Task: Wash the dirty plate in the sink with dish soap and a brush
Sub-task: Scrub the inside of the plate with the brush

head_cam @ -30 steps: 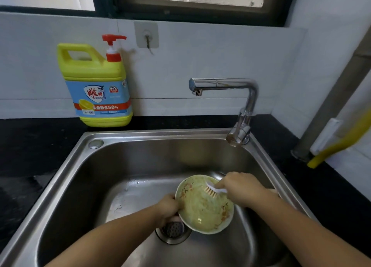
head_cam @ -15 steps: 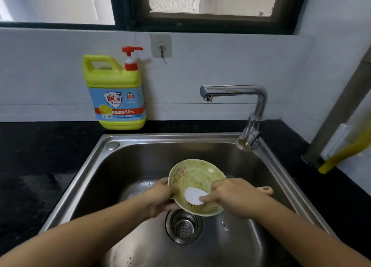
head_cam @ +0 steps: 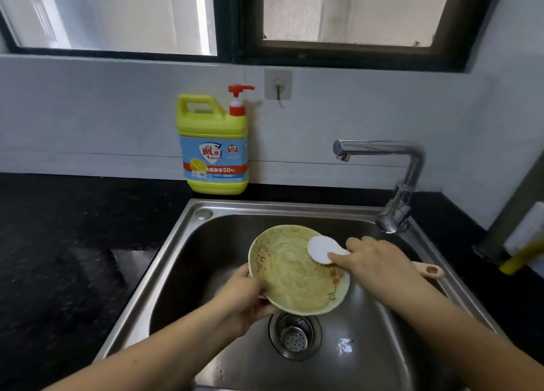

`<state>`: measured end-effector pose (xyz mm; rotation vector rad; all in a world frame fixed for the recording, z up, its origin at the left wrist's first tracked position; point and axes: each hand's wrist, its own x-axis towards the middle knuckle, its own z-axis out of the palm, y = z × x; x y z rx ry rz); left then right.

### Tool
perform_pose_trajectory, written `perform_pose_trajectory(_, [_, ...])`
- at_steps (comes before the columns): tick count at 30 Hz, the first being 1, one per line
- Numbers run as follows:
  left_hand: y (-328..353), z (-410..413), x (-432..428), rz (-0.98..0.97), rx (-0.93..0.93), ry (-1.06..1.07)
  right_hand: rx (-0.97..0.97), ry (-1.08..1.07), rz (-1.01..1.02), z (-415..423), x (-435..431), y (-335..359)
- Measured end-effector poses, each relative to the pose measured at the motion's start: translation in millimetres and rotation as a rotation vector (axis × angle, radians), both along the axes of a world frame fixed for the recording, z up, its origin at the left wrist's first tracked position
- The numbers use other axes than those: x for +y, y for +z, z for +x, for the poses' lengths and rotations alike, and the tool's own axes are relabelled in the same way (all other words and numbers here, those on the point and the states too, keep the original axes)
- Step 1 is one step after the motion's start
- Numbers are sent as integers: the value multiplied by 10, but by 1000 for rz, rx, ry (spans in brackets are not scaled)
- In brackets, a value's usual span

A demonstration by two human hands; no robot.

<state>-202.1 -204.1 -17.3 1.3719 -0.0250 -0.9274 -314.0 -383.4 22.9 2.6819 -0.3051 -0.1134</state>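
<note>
A greenish plate (head_cam: 291,276) smeared with suds and brown food bits is held tilted over the steel sink (head_cam: 188,243). My left hand (head_cam: 244,298) grips its lower left rim. My right hand (head_cam: 374,261) grips a brush (head_cam: 322,249) with a white round head and a tan handle that sticks out to the right. The brush head lies on the plate's upper right part, and my forefinger presses on its back. A yellow dish soap bottle (head_cam: 216,146) with a red pump stands on the counter behind the sink.
A chrome faucet (head_cam: 403,184) rises at the sink's back right corner, its spout pointing left; no water runs. The drain strainer (head_cam: 294,334) lies below the plate. Black countertop (head_cam: 73,243) flanks the sink. A yellow-handled object (head_cam: 521,258) leans at the far right.
The brush head moved from the plate's lower middle to its upper right. The plate tilted more toward me and shows more suds. My view shifted left and down.
</note>
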Motion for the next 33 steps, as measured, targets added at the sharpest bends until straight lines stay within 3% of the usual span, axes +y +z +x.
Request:
perform_pose_trajectory(9, [19,150,81,-78,115,26,159,93,165,22,487,332])
perform_pose_trajectory(16, [32,202,150,-148,347,34,82,106,277,522,718,362])
perform_pose_trajectory(22, [44,233,155,-218,369,15,33,91,213,812,689,331])
perform_pose_trajectory(27, [19,217,120,-161,295,-13,-153,-89,146,862,571,244])
perform_pose_trajectory(33, [-25,217,75,-133,214,-9,-59,-6,379,734,812,10])
